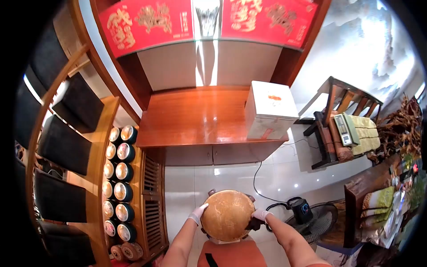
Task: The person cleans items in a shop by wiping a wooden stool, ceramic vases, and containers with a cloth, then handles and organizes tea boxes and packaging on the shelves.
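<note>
We find both gloved hands on a round brown disc [227,215], which sits low in the view, directly in front of the person and above an orange stool [232,254]. The left hand [197,214] clasps the disc's left rim; the right hand [260,216] clasps the right rim, fingers curled over a dark edge beneath. The disc lies flat and level between them; being round, it has no long axis, and neither hand is nearer than the other. To the left, a wooden shelf [153,200] with a row of round tins [119,187] stands near. To the right, a floor fan [318,220] and its black cable [260,187] lie just beside the right hand. Open tiled floor [222,178] extends ahead toward a wooden cabinet [200,115].
</note>
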Demonstrator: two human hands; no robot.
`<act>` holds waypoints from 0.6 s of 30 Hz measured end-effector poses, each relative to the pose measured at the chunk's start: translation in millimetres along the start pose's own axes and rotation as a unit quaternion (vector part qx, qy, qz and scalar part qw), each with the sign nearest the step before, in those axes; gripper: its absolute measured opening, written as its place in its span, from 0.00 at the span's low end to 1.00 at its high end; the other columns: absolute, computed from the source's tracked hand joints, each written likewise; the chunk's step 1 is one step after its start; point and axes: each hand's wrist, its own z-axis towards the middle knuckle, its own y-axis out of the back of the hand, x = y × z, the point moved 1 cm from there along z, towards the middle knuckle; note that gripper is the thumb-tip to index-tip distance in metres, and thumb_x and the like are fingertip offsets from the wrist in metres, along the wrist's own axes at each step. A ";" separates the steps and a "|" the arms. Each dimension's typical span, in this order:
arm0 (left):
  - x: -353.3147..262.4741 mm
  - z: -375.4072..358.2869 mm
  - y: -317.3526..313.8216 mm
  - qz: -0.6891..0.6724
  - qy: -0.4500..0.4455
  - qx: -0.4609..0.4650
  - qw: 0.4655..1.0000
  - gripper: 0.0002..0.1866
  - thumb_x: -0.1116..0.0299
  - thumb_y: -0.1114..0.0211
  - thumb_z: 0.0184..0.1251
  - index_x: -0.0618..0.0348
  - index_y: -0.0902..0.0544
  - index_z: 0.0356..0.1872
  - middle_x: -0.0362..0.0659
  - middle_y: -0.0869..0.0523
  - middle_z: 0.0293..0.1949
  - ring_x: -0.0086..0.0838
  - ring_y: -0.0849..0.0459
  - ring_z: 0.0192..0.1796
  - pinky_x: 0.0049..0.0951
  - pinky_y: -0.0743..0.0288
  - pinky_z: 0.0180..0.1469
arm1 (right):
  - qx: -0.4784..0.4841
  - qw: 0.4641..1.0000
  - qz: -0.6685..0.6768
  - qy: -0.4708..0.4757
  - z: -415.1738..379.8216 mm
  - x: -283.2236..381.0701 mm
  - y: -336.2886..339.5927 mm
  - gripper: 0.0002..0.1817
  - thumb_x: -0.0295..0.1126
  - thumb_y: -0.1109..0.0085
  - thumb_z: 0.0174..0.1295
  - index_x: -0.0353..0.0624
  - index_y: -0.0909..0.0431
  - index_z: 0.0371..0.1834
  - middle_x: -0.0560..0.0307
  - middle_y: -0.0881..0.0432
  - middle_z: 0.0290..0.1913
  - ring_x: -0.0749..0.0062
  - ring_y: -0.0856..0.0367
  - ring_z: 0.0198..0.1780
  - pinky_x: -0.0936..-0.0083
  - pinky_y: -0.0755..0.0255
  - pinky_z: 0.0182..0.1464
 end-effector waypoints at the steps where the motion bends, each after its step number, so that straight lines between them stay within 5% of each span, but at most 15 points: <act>1: -4.2 3.8 -2.4 -0.016 -0.001 -0.009 1.000 0.32 0.45 0.43 0.65 0.63 0.25 0.59 0.48 0.20 0.57 0.33 0.23 0.59 0.29 0.36 0.64 | -0.014 1.000 0.016 -0.020 27.5 -5.5 -3.0 0.25 0.43 0.42 0.47 0.35 0.17 0.43 0.39 0.17 0.45 0.52 0.18 0.48 0.65 0.25 0.48; 13: -52.7 63.4 13.3 -0.099 -0.037 -0.057 0.993 0.27 0.49 0.47 0.69 0.60 0.24 0.57 0.45 0.18 0.54 0.34 0.21 0.56 0.30 0.34 0.62 | -0.068 0.997 0.036 -0.028 136.5 14.8 -1.8 0.23 0.44 0.43 0.47 0.34 0.16 0.37 0.34 0.19 0.43 0.43 0.20 0.49 0.63 0.26 0.51; 18: -89.2 53.0 7.7 -0.057 -0.037 -0.121 0.990 0.28 0.50 0.43 0.67 0.61 0.25 0.58 0.47 0.22 0.58 0.33 0.25 0.59 0.31 0.35 0.63 | -0.099 0.993 0.064 -0.019 122.4 43.5 23.5 0.28 0.47 0.41 0.47 0.38 0.19 0.47 0.36 0.19 0.45 0.46 0.19 0.49 0.63 0.26 0.51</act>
